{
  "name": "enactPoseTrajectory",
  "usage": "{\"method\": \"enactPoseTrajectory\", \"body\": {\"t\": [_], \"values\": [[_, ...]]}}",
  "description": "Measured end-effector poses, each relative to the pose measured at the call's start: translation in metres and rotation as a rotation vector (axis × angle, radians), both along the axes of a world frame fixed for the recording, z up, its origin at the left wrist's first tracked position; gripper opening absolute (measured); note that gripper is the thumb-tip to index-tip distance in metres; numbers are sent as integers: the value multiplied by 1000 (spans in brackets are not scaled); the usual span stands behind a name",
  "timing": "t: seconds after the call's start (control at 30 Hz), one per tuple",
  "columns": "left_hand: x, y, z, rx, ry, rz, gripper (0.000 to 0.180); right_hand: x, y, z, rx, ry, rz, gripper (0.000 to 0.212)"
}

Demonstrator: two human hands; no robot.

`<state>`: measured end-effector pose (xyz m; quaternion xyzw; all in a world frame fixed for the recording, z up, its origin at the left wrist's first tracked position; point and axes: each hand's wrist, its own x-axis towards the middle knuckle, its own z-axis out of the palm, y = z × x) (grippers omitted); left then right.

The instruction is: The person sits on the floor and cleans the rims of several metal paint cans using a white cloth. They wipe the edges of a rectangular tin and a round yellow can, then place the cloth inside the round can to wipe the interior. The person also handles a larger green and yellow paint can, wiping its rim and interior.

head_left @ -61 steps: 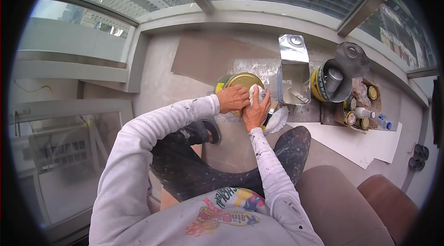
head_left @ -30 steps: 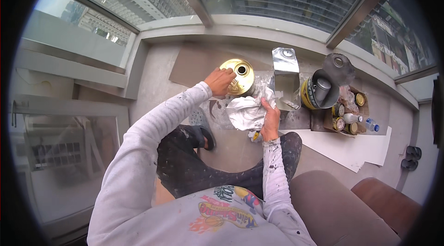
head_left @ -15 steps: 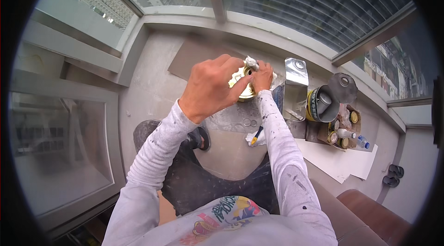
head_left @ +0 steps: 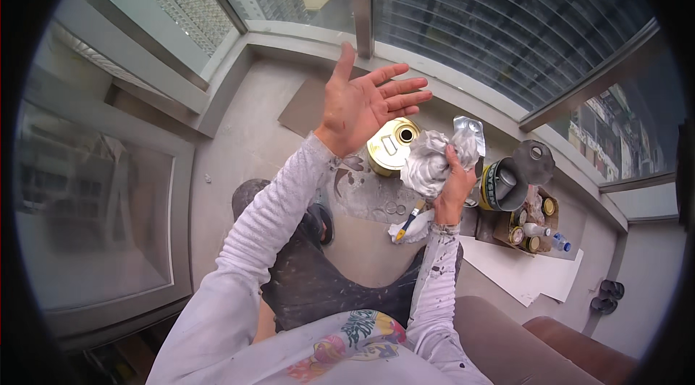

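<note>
My left hand [head_left: 365, 106] is spread with the palm showing and the fingers stretched to the right, holding nothing. Just beyond and below those fingers stands a round gold-coloured metal can [head_left: 382, 140], upright on the floor, with a dark round opening in its top and a folded-down handle. A crumpled white rag [head_left: 427, 168] with grey smears is gripped by my right hand [head_left: 457, 184], to the right of the can. The thumb lies over the rag; the other fingers are mostly hidden. Below it a paintbrush [head_left: 410, 221] with a yellow and dark handle rests on white cloth [head_left: 418, 231].
Right of the rag stand a silvery rectangular tin [head_left: 470, 128], an open paint bucket [head_left: 503, 186] and its dark lid [head_left: 534, 161]. A carton [head_left: 552, 220] holds several jars and bottles. White board [head_left: 514, 265] lies nearby. Windows rise beyond a low ledge; a framed glass panel [head_left: 101, 197] stands left.
The right hand has left the can's top and moved right and nearer with the rag. My left hand has turned palm-out and opened. The can's opening is now uncovered.
</note>
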<state>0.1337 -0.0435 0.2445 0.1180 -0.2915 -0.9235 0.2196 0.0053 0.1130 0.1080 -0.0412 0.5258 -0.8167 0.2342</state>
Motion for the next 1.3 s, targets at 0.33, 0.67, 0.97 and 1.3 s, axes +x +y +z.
{"method": "enactPoseTrajectory", "body": {"t": [0.33,0.67,0.97,1.3], "values": [[-36,2,-42,181,-41,-85,112,95,-8,105,8,810,-7,36],[-38,2,-37,98,-570,50,79,115,-26,101,184,1086,-17,27],[-38,7,-61,199,-493,9,90,93,-34,108,235,1062,-64,21],[-20,21,-30,-188,-352,-211,90,24,24,79,-70,-36,262,45]]}}
